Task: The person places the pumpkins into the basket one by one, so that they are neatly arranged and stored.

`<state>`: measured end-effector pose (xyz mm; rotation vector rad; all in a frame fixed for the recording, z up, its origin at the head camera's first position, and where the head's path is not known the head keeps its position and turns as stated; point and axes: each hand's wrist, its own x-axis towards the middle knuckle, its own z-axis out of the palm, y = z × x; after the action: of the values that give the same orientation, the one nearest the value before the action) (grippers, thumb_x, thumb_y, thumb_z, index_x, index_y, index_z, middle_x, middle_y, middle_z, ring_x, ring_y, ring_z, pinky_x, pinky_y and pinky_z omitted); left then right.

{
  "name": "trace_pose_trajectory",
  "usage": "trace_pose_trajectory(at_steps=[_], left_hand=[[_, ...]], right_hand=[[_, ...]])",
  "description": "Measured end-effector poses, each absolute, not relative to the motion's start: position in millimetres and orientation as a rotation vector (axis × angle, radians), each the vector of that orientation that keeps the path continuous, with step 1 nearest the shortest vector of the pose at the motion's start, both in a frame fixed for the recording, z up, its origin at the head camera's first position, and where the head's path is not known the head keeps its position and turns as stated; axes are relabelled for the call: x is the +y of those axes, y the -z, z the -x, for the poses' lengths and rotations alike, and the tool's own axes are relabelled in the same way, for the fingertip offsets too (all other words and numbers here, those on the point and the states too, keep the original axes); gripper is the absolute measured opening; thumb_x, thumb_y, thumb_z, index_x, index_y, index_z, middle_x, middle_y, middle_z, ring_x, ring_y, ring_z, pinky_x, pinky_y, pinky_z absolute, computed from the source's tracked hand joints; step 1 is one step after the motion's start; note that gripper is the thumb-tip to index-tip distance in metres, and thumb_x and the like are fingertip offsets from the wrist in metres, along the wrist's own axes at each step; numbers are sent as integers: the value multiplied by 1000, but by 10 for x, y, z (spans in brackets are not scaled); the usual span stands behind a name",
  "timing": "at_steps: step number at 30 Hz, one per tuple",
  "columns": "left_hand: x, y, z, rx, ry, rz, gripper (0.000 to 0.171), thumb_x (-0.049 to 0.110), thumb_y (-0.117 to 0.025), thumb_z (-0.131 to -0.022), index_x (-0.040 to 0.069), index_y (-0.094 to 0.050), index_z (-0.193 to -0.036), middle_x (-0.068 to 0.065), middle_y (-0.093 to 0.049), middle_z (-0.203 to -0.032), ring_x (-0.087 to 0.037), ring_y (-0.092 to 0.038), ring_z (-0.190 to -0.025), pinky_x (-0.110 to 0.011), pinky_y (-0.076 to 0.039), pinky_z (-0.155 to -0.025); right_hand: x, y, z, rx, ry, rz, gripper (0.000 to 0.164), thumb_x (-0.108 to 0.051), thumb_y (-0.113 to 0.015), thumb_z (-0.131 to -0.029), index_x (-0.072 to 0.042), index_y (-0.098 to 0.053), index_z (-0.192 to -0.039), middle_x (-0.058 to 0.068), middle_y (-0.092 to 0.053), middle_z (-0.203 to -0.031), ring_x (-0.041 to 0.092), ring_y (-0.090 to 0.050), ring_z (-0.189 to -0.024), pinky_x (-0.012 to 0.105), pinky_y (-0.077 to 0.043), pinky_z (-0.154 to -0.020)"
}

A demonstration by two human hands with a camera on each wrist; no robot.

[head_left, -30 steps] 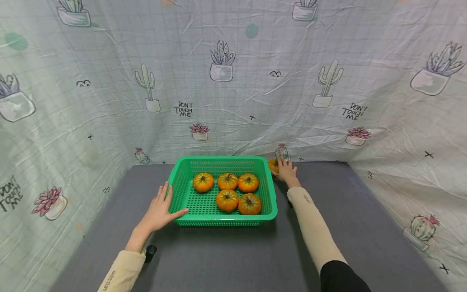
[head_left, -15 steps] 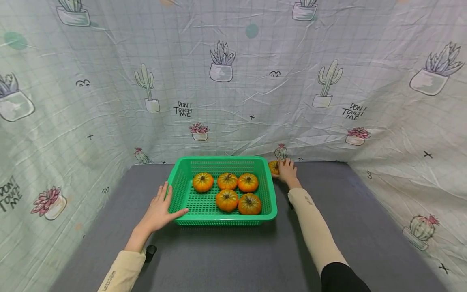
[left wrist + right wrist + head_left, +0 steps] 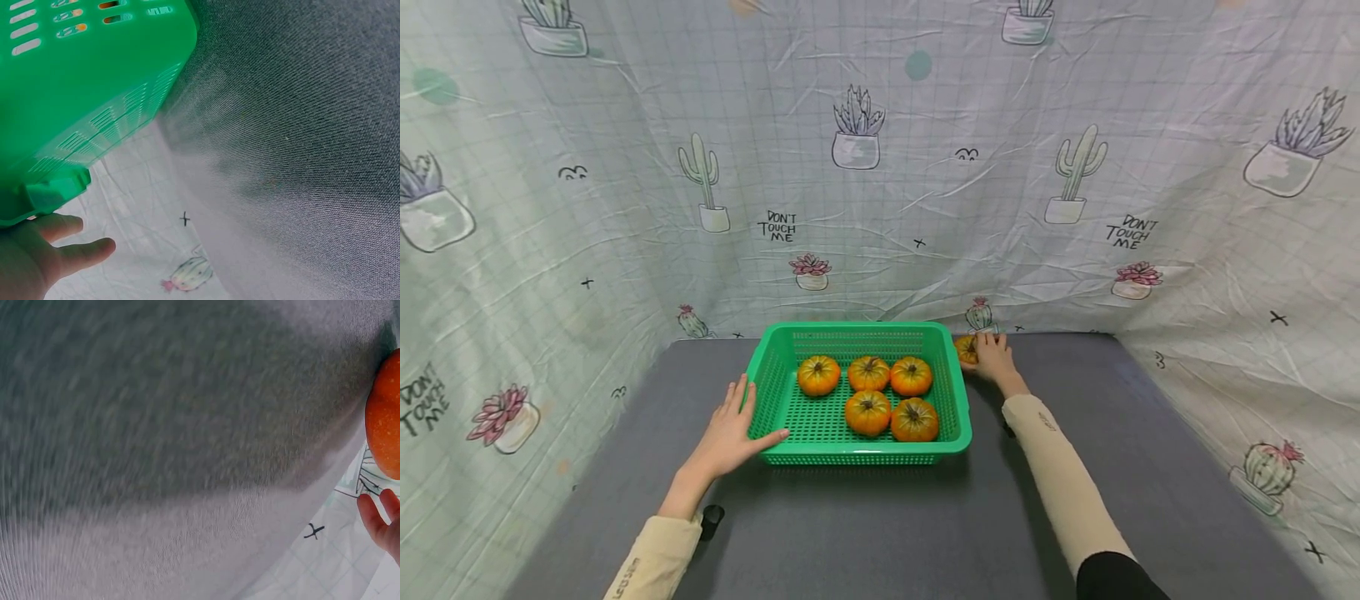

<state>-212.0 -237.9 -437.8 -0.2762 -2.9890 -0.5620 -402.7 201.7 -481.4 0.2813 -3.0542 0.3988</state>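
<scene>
A green plastic basket (image 3: 857, 447) stands on the grey table, with several small orange pumpkins (image 3: 867, 413) inside. My left hand (image 3: 724, 433) rests at its left front corner, fingers spread along the left side and thumb over the front rim. In the left wrist view, two fingertips (image 3: 87, 253) show below the basket's rim. Behind the basket's right side, my right hand (image 3: 995, 362) holds another small pumpkin (image 3: 966, 348), thumb on its near side and fingers over its right. The right wrist view catches only part of this pumpkin (image 3: 386, 419) and two fingers beneath it.
A pale cloth (image 3: 880, 200) printed with cacti and succulents hangs behind the table and along both sides. Its lower edge meets the table's back edge close behind the basket and the right hand.
The right hand and the pumpkin at it have shifted slightly to the right and toward me. The left hand and the basket have stayed in place.
</scene>
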Motion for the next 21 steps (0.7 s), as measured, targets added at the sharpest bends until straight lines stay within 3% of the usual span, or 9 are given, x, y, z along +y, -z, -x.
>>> trace_pose_trajectory(at_steps=[21], left_hand=[[-2386, 4381, 2127, -2985, 573, 282, 104, 62, -53, -76, -4, -8, -142, -20, 6, -150, -43, -1, -135, -66, -16, -99]], right_hand=[[2290, 4691, 3749, -2917, -329, -475, 78, -56, -58, -76, -1, -41, -129, 22, -43, -124, 40, -33, -107, 55, -36, -88]])
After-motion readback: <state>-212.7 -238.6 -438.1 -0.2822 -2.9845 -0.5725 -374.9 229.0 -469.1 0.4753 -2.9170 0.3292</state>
